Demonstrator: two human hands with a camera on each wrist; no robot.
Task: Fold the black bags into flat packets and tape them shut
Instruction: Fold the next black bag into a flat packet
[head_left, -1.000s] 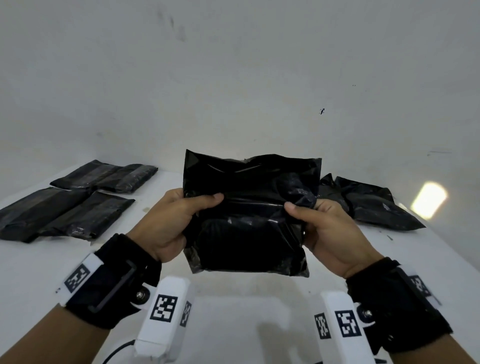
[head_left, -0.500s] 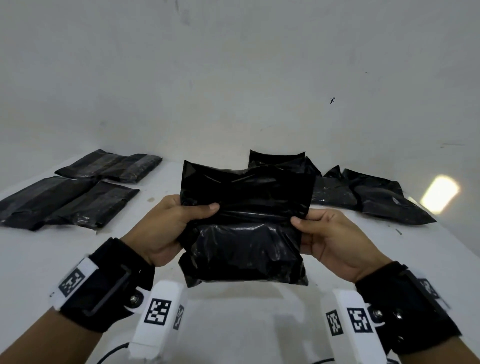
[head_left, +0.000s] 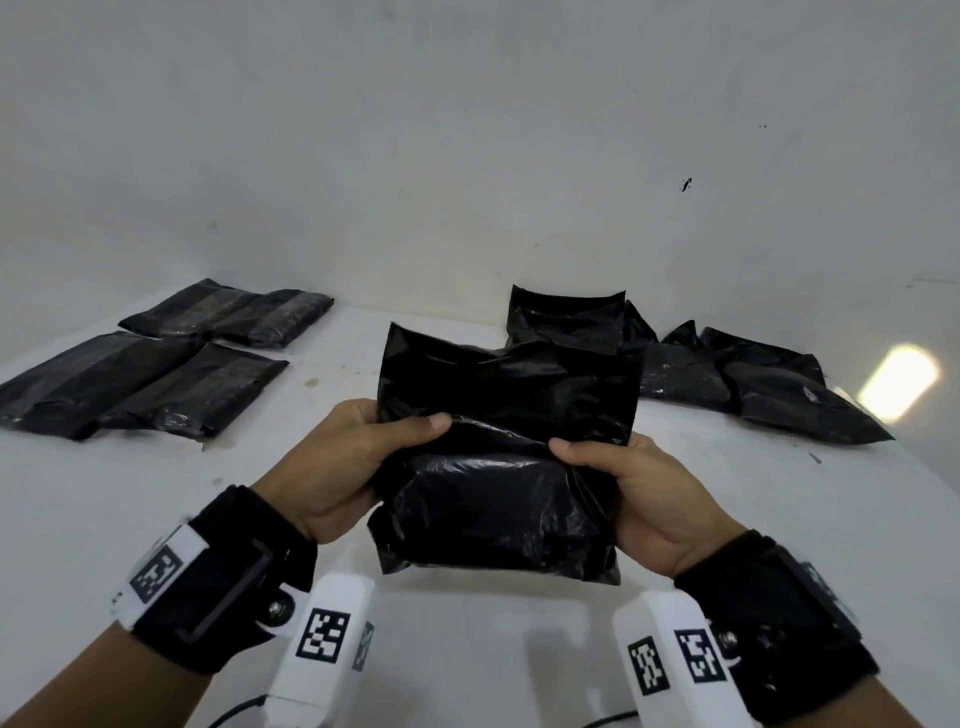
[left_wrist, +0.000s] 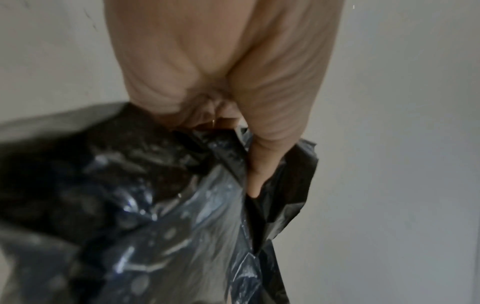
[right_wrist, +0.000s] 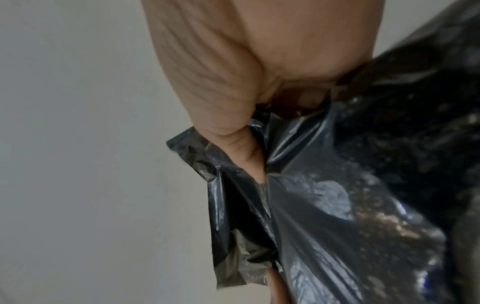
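I hold a filled black bag (head_left: 498, 467) upright above the white table (head_left: 467, 623). My left hand (head_left: 358, 457) grips its left edge, thumb across the front. My right hand (head_left: 623, 483) grips the right edge the same way. The bag's empty top part stands up above my thumbs, and the bulging lower part hangs below. In the left wrist view the left hand (left_wrist: 246, 144) pinches the bag (left_wrist: 145, 216). In the right wrist view the right hand (right_wrist: 244, 139) pinches a fold of the bag (right_wrist: 324, 205).
Three flat black packets (head_left: 156, 374) lie at the table's left back. A heap of unfolded black bags (head_left: 727, 379) lies at the right back, one standing upright (head_left: 566, 319). A white wall (head_left: 467, 156) rises behind the table. A bright light patch (head_left: 898, 379) marks the right.
The bag has come lower and nearer to me, which uncovers the upright bag behind it. Both hands keep their grip, the right thumb reaching further across the front.
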